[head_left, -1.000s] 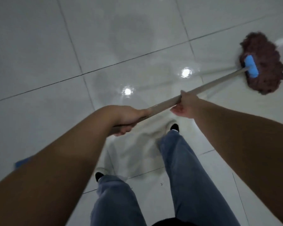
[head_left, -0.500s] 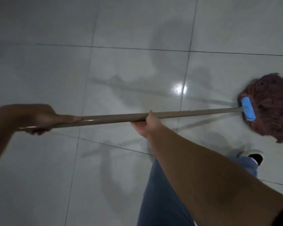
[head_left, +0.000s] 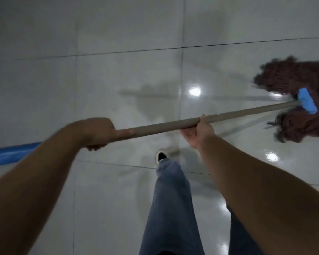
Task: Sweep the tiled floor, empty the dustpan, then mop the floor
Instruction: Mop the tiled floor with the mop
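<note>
While the glossy tiled floor [head_left: 118, 80] lies open on all sides, only a blue strip [head_left: 11, 150] sits at the left edge. The mop [head_left: 300, 100], with shaggy dark-red strings and a blue clamp [head_left: 307, 103], rests on the floor at right. Its smooth grey handle [head_left: 164, 126] runs through both fists: left hand [head_left: 98, 132] closed at the end, right hand [head_left: 199, 132] wrapped from below.

The mop head [head_left: 300, 96] is smeared by motion blur, its dark red strands indistinct, and its right side is cut off by the frame edge. The end of the mop handle [head_left: 173, 124] is hidden inside the closed left hand [head_left: 98, 131]. A blue strip [head_left: 11, 151] disappears behind the left forearm. The second shoe is hidden behind the right forearm.
</note>
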Action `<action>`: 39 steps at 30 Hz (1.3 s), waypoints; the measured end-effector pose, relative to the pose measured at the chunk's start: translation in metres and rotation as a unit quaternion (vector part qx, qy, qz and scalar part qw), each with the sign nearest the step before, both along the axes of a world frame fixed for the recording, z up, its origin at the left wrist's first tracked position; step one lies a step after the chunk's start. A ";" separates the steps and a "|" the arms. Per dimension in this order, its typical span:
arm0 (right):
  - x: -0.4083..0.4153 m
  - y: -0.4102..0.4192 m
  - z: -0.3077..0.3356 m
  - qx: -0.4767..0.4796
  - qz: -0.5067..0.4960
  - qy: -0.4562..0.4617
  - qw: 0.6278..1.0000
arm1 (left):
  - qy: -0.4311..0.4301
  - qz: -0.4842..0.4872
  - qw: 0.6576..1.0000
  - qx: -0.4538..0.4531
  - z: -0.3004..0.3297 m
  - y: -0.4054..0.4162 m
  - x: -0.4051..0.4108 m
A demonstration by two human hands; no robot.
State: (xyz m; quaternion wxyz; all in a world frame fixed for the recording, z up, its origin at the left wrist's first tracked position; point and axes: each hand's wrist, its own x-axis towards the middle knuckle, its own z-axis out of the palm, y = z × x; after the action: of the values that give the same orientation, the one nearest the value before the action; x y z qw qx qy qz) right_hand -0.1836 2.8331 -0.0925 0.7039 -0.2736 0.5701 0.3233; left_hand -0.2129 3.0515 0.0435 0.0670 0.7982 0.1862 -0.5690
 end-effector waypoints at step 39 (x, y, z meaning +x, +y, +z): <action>-0.169 0.125 0.011 0.057 -0.010 0.004 0.998 | -0.035 0.048 0.998 -0.022 0.021 0.144 -0.199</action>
State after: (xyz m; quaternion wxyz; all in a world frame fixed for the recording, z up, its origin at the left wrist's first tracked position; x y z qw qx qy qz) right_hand -0.3527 2.9579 -0.0813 0.7195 -0.2257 0.5561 0.3494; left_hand -0.4115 3.1956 0.0644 0.1183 0.8060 0.2093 -0.5409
